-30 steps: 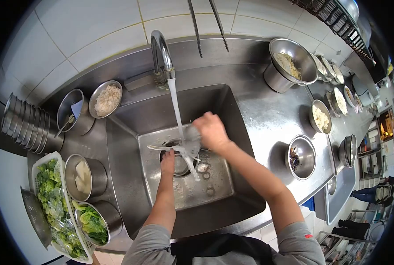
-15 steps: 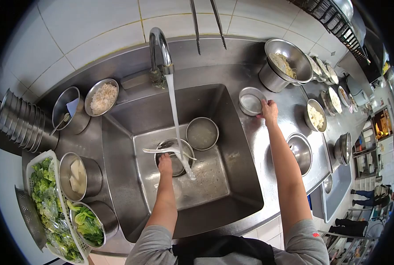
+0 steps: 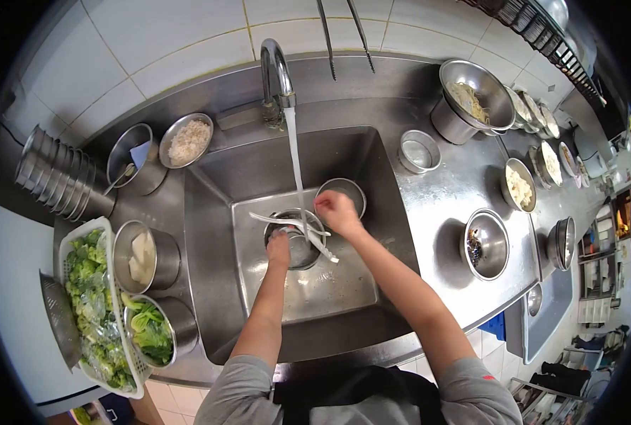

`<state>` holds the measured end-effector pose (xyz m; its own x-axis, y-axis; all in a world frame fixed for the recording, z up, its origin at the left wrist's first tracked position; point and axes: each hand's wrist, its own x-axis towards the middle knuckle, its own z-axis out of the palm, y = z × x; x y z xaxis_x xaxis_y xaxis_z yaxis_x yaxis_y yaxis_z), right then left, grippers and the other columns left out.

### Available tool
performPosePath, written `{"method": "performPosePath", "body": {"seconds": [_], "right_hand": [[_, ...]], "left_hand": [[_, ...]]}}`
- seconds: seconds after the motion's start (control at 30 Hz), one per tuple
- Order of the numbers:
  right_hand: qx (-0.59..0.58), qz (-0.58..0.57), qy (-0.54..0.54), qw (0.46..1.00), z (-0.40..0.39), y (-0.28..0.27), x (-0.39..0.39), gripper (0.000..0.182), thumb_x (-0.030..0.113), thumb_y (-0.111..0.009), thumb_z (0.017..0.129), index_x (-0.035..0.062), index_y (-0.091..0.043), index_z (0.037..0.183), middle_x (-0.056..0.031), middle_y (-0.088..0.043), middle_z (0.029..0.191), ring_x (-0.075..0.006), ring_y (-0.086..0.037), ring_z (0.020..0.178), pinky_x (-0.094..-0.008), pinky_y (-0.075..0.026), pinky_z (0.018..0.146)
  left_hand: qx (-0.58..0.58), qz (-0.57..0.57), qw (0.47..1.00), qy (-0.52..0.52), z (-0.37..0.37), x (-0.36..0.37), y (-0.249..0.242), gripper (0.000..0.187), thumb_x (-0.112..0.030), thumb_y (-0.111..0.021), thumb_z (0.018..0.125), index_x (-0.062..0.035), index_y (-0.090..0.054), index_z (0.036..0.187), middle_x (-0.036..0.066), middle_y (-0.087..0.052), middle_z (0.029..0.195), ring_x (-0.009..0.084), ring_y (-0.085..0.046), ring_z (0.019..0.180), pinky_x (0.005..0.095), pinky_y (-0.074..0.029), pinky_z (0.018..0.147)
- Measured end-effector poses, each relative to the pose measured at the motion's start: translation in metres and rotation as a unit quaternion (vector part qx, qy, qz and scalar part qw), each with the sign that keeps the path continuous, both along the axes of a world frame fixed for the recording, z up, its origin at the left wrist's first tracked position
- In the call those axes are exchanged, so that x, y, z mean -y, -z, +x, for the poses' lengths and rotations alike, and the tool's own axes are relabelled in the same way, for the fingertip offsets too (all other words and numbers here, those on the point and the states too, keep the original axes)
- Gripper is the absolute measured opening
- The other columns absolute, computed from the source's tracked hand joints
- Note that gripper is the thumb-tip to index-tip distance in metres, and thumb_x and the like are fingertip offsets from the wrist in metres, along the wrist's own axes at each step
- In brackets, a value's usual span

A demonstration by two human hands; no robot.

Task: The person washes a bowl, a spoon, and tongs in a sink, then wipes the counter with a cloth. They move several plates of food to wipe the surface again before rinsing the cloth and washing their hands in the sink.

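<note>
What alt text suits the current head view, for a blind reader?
A person's left hand is at a bowl with white utensils in a metal sink; the right hand is beside running water. Food containers stand on both sides.

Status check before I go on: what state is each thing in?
Tap: running
Left hand: at a sink bowl, grip hidden
Right hand: above the sink, fingers curled
Tongs: arms apart
Steel containers: nested, tilted
Rice bowl: filled
Broccoli basket: full
Round pan: upright
</note>
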<state>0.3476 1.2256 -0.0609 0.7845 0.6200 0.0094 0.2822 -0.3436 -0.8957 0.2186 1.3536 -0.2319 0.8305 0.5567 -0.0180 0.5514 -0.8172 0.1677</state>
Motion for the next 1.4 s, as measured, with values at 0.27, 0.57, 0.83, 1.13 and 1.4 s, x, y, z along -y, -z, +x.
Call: {"method": "performPosePath", "body": {"seconds": [0.27,0.57,0.83,1.13,1.4], "right_hand": [[-0.189,-0.116,-0.033,0.975,-0.006,0.027,-0.047,0.013,0.010,-0.053,0.066,0.0015,-0.062,0.069,-0.0163,-0.060,0.060,-0.0270,-0.062,0.063,-0.0345,-0.049,0.063],[0.427,-0.135,-0.225,0.865,-0.027,-0.027,0.035,0.035,0.028,-0.051,0.079,-0.0005,-0.054,0.100,-0.0154,-0.040,0.123,-0.0303,-0.038,0.114,-0.0377,-0.030,0.096],[-0.354,0.255,0.174,0.883,0.038,0.002,0.015,0.053,0.006,-0.063,0.070,-0.0009,-0.039,0.116,-0.0149,-0.053,0.107,-0.0278,-0.053,0.094,-0.0338,-0.043,0.079],[0.078,0.028,-0.024,0.996,0.006,-0.039,-0.055,0.024,0.003,-0.060,0.064,-0.0016,-0.054,0.087,-0.0181,-0.059,0.085,-0.0360,-0.055,0.083,-0.0382,-0.043,0.071],[0.440,-0.168,-0.042,0.881,0.038,-0.064,0.005,0.031,0.001,-0.059,0.055,0.0065,-0.050,0.084,-0.0077,-0.056,0.075,-0.0249,-0.048,0.083,-0.0352,-0.038,0.068]], "left_hand": [[0.106,-0.482,0.843,-0.213,0.009,-0.017,-0.123,0.056,-0.038,-0.055,0.076,0.0022,-0.037,0.112,0.022,-0.050,0.109,0.0357,-0.056,0.089,0.0449,-0.051,0.068],[0.197,-0.729,0.640,-0.146,0.039,-0.017,-0.164,0.060,-0.050,-0.046,0.081,-0.0055,-0.038,0.121,0.014,-0.051,0.109,0.0274,-0.055,0.092,0.0477,-0.050,0.068],[0.179,-0.573,0.797,0.069,0.110,-0.008,-0.206,0.040,-0.005,-0.061,0.071,-0.0033,-0.049,0.110,0.009,-0.055,0.101,0.0174,-0.051,0.093,0.0272,-0.040,0.081],[0.210,-0.689,0.670,-0.178,0.036,-0.048,-0.137,0.046,-0.016,-0.068,0.071,-0.0045,-0.046,0.111,0.005,-0.054,0.099,0.0158,-0.052,0.092,0.0288,-0.041,0.080],[-0.044,-0.155,0.980,0.116,0.023,-0.049,0.049,0.049,-0.016,-0.062,0.069,-0.0005,-0.046,0.113,0.018,-0.049,0.112,0.0228,-0.049,0.103,0.0334,-0.043,0.082]]}}
